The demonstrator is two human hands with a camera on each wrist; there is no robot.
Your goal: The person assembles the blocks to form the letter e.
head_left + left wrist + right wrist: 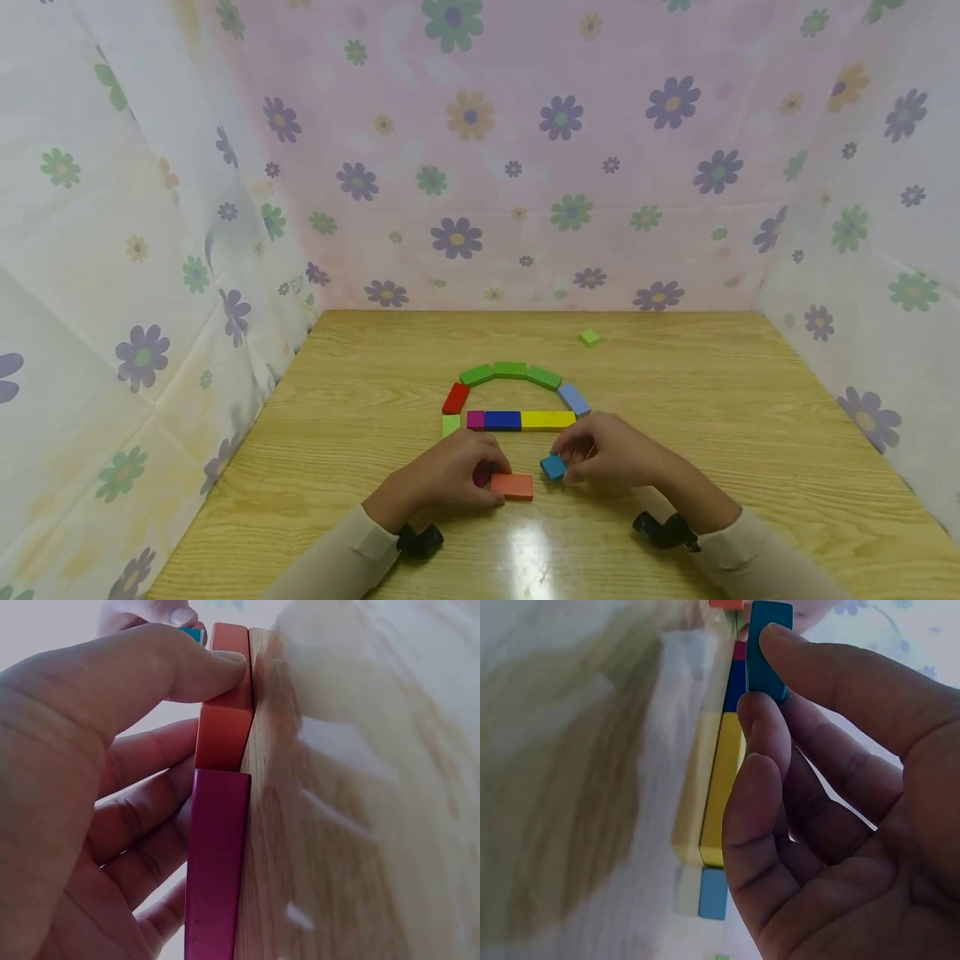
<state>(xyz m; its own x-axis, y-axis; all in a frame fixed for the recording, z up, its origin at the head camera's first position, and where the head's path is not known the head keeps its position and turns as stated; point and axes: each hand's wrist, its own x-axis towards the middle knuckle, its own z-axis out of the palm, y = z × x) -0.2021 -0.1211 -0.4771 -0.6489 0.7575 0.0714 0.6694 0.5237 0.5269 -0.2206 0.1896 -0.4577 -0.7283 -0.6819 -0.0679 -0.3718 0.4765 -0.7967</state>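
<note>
My left hand (453,468) holds an orange block (514,487) near the front of the table, its thumb along the near side and fingers behind. End to end with that block is a dark magenta block (217,862), mostly covered by the hand in the head view. To the right, my right hand (617,452) pinches a teal block (769,656) between thumb and fingers. This block appears just right of the orange one, with a gap between them. Behind both hands runs a straight row of a magenta, a dark blue (502,421) and a yellow block (547,420).
An arch of blocks curves behind the row: lime (451,424), red (456,398), three green (510,369) and light blue (574,400). One loose lime block (590,337) lies farther back on the wooden table (360,358). Flowered cloth (517,167) surrounds the back and sides.
</note>
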